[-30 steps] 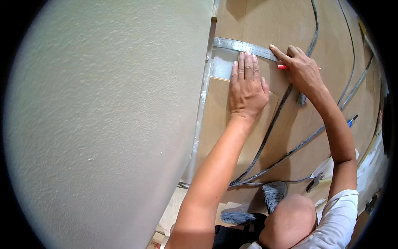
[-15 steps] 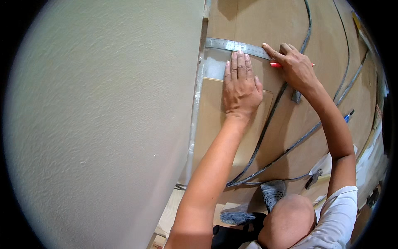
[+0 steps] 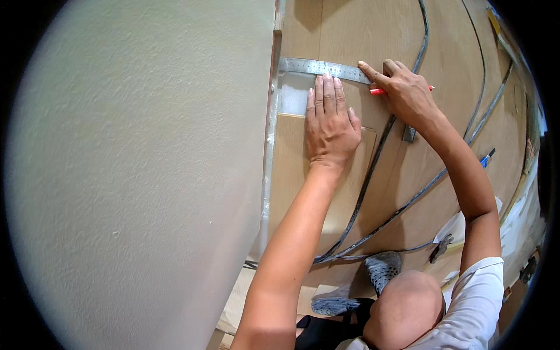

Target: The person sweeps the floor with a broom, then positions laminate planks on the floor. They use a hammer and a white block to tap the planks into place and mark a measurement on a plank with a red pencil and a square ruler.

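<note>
A steel ruler [image 3: 297, 65] lies across the wooden floorboards, its left end at the foot of the wall. My left hand [image 3: 333, 125] is laid flat, fingers stretched out, the fingertips at the ruler's near edge. Beneath those fingers is a pale whitish gap [image 3: 293, 96] between boards, partly hidden by the hand. At the ruler's right end rests the outstretched index finger of my right hand [image 3: 405, 93]. The same hand holds a slim red pencil [image 3: 378, 91] under its curled fingers; most of the pencil is hidden.
On my left rises a textured light wall [image 3: 140, 175]. Dark cables [image 3: 373, 157] run over the floorboards [image 3: 361, 35]. A small grey flat piece [image 3: 409, 134] lies below my right wrist. A blue-and-black tool [image 3: 487, 158] and a dark clamp-like thing [image 3: 441, 248] lie further right.
The whole view has shifted slightly, so wall, ruler and hands sit a little further left in it. Against the boards, both hands and the ruler look nearly still.
</note>
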A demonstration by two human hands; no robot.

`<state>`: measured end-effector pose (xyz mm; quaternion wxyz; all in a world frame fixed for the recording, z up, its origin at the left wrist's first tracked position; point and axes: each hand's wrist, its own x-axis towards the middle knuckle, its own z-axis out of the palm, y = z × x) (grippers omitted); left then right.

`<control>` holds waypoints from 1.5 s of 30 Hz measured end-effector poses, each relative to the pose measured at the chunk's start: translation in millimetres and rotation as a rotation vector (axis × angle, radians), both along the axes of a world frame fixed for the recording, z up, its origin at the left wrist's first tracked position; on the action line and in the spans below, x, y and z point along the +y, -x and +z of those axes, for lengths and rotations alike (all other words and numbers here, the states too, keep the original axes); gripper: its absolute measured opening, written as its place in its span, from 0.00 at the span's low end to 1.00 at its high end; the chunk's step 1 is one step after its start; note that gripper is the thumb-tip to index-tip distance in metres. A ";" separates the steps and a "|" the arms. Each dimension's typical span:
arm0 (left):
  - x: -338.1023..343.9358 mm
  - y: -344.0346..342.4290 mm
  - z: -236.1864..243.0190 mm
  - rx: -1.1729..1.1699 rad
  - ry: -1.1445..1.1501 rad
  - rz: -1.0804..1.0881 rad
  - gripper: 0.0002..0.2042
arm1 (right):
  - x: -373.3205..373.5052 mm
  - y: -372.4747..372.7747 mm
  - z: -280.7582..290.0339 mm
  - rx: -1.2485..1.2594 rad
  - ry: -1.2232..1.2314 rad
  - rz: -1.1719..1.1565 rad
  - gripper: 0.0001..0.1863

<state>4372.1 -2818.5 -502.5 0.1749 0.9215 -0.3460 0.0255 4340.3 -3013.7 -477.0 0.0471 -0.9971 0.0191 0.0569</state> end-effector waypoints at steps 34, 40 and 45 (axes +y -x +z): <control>76.5 112.1 -4.0 -0.086 0.264 0.119 0.23 | 17.3 152.5 14.0 -0.117 -0.027 0.065 0.32; 68.9 114.8 -0.4 -0.075 0.065 -0.070 0.28 | 18.5 173.3 9.4 -0.033 -0.072 0.020 0.34; 66.9 111.5 -2.3 -0.066 0.049 -0.107 0.27 | 14.0 176.0 3.1 0.041 0.019 -0.018 0.35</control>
